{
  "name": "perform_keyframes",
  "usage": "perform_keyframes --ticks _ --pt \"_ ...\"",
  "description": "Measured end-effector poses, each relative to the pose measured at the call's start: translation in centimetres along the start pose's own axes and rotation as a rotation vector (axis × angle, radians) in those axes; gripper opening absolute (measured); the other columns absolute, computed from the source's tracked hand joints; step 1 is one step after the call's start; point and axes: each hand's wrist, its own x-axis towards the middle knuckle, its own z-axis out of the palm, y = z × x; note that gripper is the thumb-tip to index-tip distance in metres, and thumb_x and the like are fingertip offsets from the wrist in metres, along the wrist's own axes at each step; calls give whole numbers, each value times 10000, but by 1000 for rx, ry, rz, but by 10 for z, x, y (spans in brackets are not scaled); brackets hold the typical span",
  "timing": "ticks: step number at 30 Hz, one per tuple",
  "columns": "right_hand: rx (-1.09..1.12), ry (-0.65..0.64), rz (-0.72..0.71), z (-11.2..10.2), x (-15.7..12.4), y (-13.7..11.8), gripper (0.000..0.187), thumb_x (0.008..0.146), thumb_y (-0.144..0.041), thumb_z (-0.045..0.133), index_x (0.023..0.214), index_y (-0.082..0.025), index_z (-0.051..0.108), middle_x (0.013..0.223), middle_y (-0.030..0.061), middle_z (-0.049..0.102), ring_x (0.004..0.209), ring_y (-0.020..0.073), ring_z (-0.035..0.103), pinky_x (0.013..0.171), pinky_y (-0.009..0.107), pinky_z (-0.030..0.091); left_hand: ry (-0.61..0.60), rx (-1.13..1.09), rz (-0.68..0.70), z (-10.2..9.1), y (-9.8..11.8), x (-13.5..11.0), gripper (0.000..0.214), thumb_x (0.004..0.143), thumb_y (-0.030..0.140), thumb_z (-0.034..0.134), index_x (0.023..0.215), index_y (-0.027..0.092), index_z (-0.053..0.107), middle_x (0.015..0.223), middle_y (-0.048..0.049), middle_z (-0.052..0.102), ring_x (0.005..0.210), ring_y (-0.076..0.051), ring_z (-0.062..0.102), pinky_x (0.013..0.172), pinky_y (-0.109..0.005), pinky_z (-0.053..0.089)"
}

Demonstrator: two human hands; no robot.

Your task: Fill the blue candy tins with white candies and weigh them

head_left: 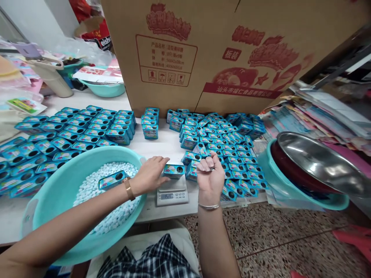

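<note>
A small blue candy tin [173, 170] with a dark round opening on top sits on a white kitchen scale [173, 197] with a digital display. My left hand [150, 174] is at the tin's left end, thumb and fingers apart; whether it touches the tin I cannot tell. To the right of the scale, my right hand [211, 175] is raised with its fingers curled closed, and whatever may be inside them is hidden. Under my left forearm, a turquoise basin [58, 193] holds many pale blue candies [101, 173], with another blue tin [111, 180] lying on them.
Rows of blue tins [69, 127] cover the table's left side, and more tins [234, 160] crowd the right. A small stack of tins [150, 123] stands between. Behind rises a large cardboard box [214, 46]. A metal bowl [321, 158] rests in nested basins at right.
</note>
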Motion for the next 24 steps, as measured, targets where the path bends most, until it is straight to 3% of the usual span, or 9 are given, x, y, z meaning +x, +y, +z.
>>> perform_keyframes --ticks 5,7,10,13,19,24 --pt "-141 -14 -52 11 -2 26 90 844 -246 617 892 -192 563 552 -111 349 430 28 318 421 151 269 -17 -7 7 -1 4 1 616 798 394 679 1309 140 445 1193 -135 581 1106 -302 531 914 -406 440" --pt "-222 -5 -74 14 -4 37 105 834 -263 627 891 -194 572 558 -107 367 448 31 339 458 151 321 -26 -9 11 -1 5 1 613 795 395 683 1302 137 453 1185 -136 585 1110 -303 530 921 -408 440" --pt "-332 1 -120 17 -6 49 95 841 -277 613 880 -196 583 555 -107 404 481 36 390 657 214 473 -34 -8 9 1 7 2 603 788 396 687 1286 138 464 1168 -134 590 1099 -303 534 918 -409 445" --pt "-376 -4 -149 18 -7 54 89 848 -281 600 876 -197 586 549 -108 424 507 43 437 817 296 493 -27 -5 14 2 7 3 614 780 395 693 1287 138 460 1152 -127 592 1081 -299 538 913 -405 447" --pt "-282 2 -117 16 -5 55 107 844 -287 600 905 -206 567 579 -95 461 539 69 489 691 287 515 -11 4 27 4 6 4 603 780 415 686 1274 149 466 1139 -121 589 1071 -296 534 912 -398 439" --pt "-183 97 -98 9 3 55 123 828 -277 610 913 -204 559 606 -94 466 570 67 502 742 311 538 -8 11 22 8 6 4 601 777 441 684 1264 160 469 1113 -114 592 1060 -295 532 889 -393 438"
